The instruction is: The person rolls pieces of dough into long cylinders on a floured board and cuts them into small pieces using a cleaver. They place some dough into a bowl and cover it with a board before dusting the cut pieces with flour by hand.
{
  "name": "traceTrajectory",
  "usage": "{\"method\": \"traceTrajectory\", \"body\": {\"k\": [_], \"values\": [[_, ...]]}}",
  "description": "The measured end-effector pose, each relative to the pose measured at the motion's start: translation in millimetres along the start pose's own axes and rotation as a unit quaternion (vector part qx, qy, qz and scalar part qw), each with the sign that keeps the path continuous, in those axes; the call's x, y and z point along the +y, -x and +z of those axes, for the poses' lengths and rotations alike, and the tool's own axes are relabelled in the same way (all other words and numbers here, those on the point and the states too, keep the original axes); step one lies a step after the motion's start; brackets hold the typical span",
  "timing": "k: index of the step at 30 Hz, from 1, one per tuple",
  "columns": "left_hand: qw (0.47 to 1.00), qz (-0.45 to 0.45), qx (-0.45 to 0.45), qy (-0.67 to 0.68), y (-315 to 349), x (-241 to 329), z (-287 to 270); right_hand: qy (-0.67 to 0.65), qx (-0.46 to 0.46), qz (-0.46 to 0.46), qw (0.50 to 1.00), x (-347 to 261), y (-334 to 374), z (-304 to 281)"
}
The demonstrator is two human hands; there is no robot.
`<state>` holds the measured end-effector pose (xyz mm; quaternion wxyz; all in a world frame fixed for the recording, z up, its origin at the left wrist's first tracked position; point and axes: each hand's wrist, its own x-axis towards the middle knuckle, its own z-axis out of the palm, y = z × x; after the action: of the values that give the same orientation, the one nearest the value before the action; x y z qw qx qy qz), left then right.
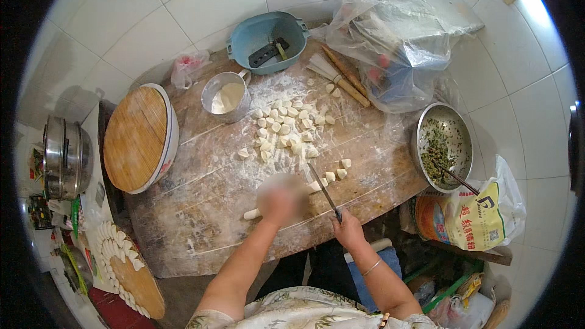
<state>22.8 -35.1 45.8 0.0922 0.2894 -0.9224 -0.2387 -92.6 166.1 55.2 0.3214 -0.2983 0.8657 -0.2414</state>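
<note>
The step in hand appears to be cutting a roll of dough point(251, 214) into small pieces. The roll lies on the floury worktop point(189, 225) close to the person's front edge, one pale end showing at the left of the left hand point(280, 200) and another short stretch at its right. A few loose pieces point(341, 173) sit just beyond the knife point(324, 190), and a larger pile of pieces point(283, 128) lies farther back.

The next cut seems to call for the left hand to steady the roll with its fingertips clear of the edge, while the right hand point(347, 230) brings the blade straight down, keeping the pieces even.

The left forearm reaches forward and inward, setting the hand over the middle of the roll; that hand is blurred, so I cannot tell whether its fingers are spread, curled or pinching. The right hand is closed round the knife handle, its forearm angled in from the lower right, a bracelet point(371, 267) at the wrist. The blade slants forward and left, past the roll's right end; whether it touches the dough is unclear.
</note>
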Motion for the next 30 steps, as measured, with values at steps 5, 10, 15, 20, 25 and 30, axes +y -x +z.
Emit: {"method": "traceTrajectory", "body": {"k": [5,10,15,20,25,30], "values": [[1.0,-0.013,0.003,-0.006,4.6,-12.5,9.1,-0.01,0.032,-0.027,0.999,-15.2,8.4,-5.6],[0.998,-0.051,-0.002,0.029,18.5,-35.5,23.8,-0.009,0.026,0.005,1.0,-10.1,11.4,-0.3],[0.999,-0.012,0.028,0.04,15.8,-17.2,-8.9,-0.009,0.012,0.009,1.0,6.5,14.3,17.8],[1.0,-0.005,0.001,0.008,9.8,-4.7,-22.9,-0.018,-0.01,0.032,0.999,3.7,15.2,19.7],[0.999,0.025,0.003,-0.031,13.9,-7.0,-5.3,0.04,-0.01,0.037,0.998,-5.4,-1.9,24.0],[0.995,-0.034,-0.078,-0.045,-2.0,1.6,5.1,0.008,-0.001,0.031,0.999,-27.0,-31.9,17.2]]}}
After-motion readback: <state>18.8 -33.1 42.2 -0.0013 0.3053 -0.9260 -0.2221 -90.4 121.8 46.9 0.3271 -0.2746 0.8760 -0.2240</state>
